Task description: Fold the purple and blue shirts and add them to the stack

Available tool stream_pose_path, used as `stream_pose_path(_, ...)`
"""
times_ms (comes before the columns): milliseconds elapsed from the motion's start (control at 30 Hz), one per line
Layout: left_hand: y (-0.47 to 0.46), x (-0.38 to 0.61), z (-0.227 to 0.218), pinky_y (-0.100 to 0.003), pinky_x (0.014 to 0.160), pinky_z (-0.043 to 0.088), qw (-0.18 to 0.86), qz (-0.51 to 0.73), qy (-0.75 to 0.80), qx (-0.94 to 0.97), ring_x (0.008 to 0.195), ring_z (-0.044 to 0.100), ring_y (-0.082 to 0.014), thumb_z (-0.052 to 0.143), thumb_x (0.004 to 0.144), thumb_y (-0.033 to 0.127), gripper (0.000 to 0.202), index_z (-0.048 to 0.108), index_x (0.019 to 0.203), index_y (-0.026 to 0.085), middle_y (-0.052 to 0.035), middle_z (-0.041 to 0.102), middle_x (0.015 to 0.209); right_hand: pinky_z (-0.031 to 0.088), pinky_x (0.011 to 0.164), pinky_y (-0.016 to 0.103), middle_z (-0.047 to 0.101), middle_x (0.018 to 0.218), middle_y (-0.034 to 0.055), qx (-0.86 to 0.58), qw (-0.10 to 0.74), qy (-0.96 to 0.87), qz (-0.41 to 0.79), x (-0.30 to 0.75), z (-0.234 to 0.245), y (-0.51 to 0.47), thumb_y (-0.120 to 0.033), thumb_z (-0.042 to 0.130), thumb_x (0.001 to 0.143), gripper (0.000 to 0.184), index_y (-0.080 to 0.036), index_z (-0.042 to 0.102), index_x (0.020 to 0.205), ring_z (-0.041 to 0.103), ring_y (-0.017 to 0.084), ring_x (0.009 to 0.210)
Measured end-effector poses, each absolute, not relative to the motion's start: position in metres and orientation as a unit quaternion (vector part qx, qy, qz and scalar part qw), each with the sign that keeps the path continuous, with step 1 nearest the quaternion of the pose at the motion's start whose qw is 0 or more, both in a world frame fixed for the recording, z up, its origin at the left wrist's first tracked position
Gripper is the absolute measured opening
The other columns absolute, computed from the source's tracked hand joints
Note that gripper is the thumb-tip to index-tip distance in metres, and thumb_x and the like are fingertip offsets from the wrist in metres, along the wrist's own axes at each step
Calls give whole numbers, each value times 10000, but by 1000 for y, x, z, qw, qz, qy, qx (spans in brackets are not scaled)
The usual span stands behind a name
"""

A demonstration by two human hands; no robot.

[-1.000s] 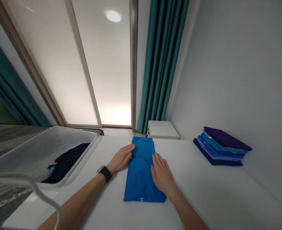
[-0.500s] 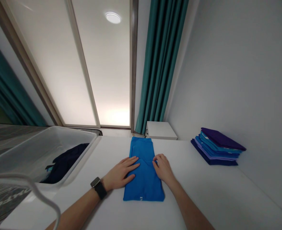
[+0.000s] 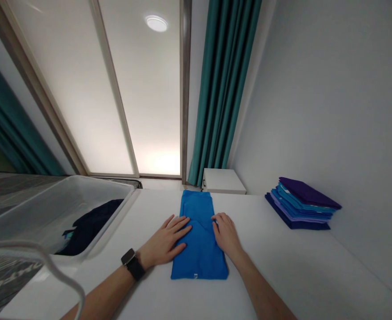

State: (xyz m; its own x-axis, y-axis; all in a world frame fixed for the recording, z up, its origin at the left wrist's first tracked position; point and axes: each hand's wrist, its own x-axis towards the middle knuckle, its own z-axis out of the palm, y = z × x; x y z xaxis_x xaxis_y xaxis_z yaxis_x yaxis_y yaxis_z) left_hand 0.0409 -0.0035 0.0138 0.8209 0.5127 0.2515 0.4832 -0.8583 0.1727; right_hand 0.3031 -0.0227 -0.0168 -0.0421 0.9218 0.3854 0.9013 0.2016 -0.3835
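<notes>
A bright blue garment [image 3: 198, 231], folded into a long narrow strip, lies on the white table [image 3: 282, 266] straight ahead. My left hand [image 3: 166, 242] lies flat on the strip's left edge with its fingers spread; a black watch is on that wrist. My right hand [image 3: 226, 233] rests on the strip's right edge, fingers bent slightly down onto the cloth. Neither hand holds anything up.
A clear plastic bin [image 3: 54, 209] with dark blue clothes in it stands at the left. A stack of folded blue and purple garments [image 3: 302, 203] sits at the right by the wall. A small white cabinet [image 3: 223, 181], teal curtains and a white cable [image 3: 49, 266] are also there.
My left hand has slid down the strip toward me and further onto the cloth. My right hand has drawn back to the right edge and curled a little.
</notes>
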Motion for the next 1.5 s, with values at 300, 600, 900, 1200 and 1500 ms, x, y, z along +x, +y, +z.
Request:
stream_pose_path(300, -60, 59, 33, -362, 830, 417, -1, 149, 139, 979, 863, 556, -202, 482, 942, 327, 176, 603, 976, 203, -54, 644, 912, 396, 817, 328, 582, 873, 32, -507, 280, -815, -22, 269, 15, -70, -144, 445, 926, 154, -206, 579, 880, 517, 191, 867)
stream_pose_path(600, -66, 54, 12, -334, 822, 403, 14, 154, 158, 975, 886, 553, -198, 509, 960, 351, 187, 577, 1060, 209, -41, 648, 940, 406, 840, 322, 609, 949, -7, -456, 222, -860, 47, 285, -11, -126, -169, 667, 827, 138, -243, 589, 912, 531, 192, 938)
stream_pose_path(900, -66, 56, 10, -328, 820, 453, 27, 197, 168, 965, 878, 570, -190, 457, 989, 334, 224, 612, 1055, 187, -62, 648, 926, 463, 830, 307, 632, 940, 9, -464, 220, -858, -8, 283, -9, -127, -87, 591, 852, 216, -235, 598, 1009, 586, 178, 906)
stream_pose_path(1200, -62, 63, 11, -308, 784, 480, 100, 219, 226, 944, 858, 576, -185, 418, 1003, 344, 267, 628, 972, 182, -61, 662, 916, 434, 891, 391, 661, 1098, 70, -489, 214, -842, -85, 266, -21, -117, -194, 644, 847, 282, -212, 592, 1123, 595, 247, 984)
stream_pose_path(1500, -39, 30, 13, -425, 1095, 387, 147, 253, 266, 918, 1293, 458, -223, 369, 934, 138, 542, 336, 1466, 239, -91, 483, 1438, 409, 849, 375, 700, 997, 19, -497, 207, -839, -79, 263, -18, -119, -42, 622, 774, 248, -227, 616, 938, 606, 237, 917)
